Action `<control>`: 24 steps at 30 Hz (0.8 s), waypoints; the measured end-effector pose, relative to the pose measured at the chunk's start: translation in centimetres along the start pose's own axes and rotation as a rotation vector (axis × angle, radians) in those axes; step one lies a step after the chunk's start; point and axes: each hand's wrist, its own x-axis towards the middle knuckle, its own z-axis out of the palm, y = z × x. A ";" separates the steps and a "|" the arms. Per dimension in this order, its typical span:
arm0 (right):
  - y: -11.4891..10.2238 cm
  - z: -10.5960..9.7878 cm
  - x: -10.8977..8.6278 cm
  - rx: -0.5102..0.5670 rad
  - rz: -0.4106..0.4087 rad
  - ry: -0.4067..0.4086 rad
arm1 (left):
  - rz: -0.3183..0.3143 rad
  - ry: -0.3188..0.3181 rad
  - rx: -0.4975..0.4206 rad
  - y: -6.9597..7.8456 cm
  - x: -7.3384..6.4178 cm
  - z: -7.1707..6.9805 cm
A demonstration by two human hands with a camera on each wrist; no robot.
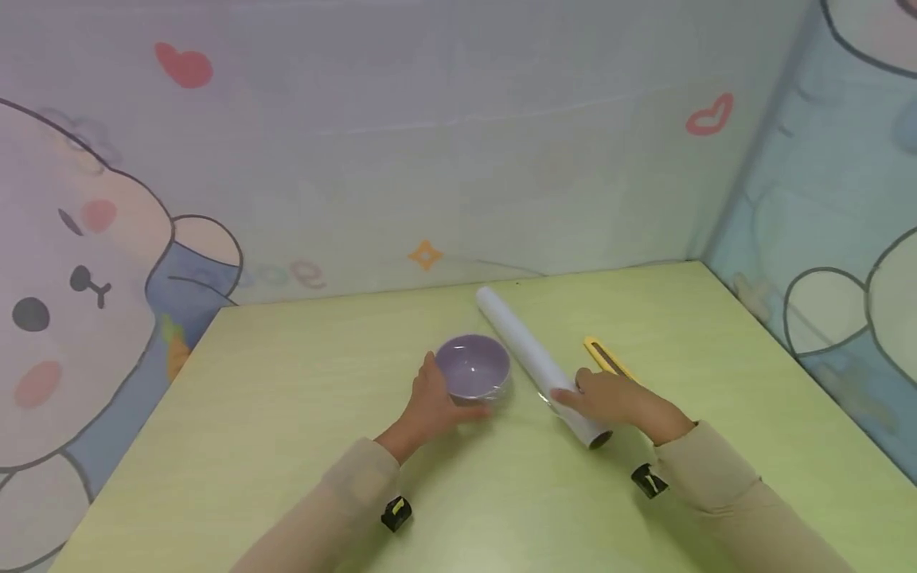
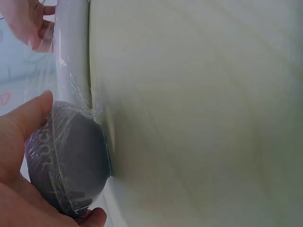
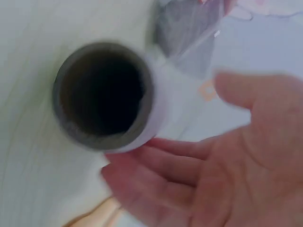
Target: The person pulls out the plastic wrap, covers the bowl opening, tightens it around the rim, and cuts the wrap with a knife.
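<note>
My left hand grips a small purple bowl, thumb on one side and fingers curled on the other. Clear cling film clings in wrinkles to the bowl in the left wrist view and stretches from there toward a long white roll. The roll lies slantwise on the table, its dark hollow core end toward me. At its near half is my right hand, fingers against one side. The right wrist view shows the thumb spread away from those relaxed fingers.
A yellow utility knife lies right of the roll, partly behind my right hand. The pale yellow-green table ends at a printed cloth backdrop, with another cloth wall at the right. A small black device sits under each wrist.
</note>
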 end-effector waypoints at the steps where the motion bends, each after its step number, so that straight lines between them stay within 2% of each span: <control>1: 0.2 -0.2 0.6 0.031 0.003 -0.004 | 0.004 0.011 0.003 0.0 0.0 -0.1; 4: 0.8 -0.7 2.1 0.182 0.028 -0.043 | 0.010 0.029 0.012 -0.1 0.1 -0.2; 6: 1.0 -0.8 2.9 0.275 0.062 -0.080 | 0.001 0.018 0.020 0.0 0.1 -0.1; 9: 0.7 -0.9 3.6 0.332 0.070 -0.118 | -0.018 0.000 0.021 0.2 0.1 -0.1; 15: 0.1 -0.9 3.9 0.273 0.082 -0.112 | -0.017 -0.029 0.059 0.1 0.3 -0.5; 20: 0.2 -0.7 3.5 0.227 0.108 -0.078 | 0.037 -0.055 0.104 -0.2 0.8 -0.9; 24: 0.4 0.0 3.1 0.234 0.120 -0.055 | 0.067 -0.069 0.157 -0.6 1.2 -1.2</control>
